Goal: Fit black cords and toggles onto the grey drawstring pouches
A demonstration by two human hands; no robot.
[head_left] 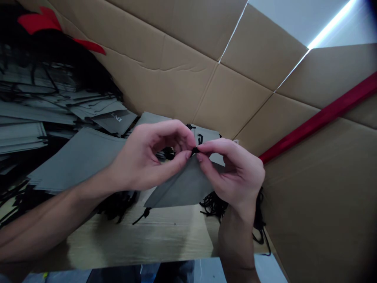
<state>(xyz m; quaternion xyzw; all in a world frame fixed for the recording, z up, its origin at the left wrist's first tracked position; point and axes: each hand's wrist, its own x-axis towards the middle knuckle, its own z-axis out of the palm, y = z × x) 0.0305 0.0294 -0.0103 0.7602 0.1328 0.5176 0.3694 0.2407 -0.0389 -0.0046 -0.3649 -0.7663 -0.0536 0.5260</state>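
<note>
Grey fabric pouch [182,188] held above the wooden tabletop [147,236]: we see left hand [147,157] and right hand [235,173] pinching its black drawstring [194,150] at the top corner, cardboard wall [309,196] just beside.

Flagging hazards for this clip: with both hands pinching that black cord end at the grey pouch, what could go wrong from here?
The cord end is pinched only by fingertips of the left hand and right hand, so it may slip free. Loose black cords under the grey pouch could snag or tangle.
</note>
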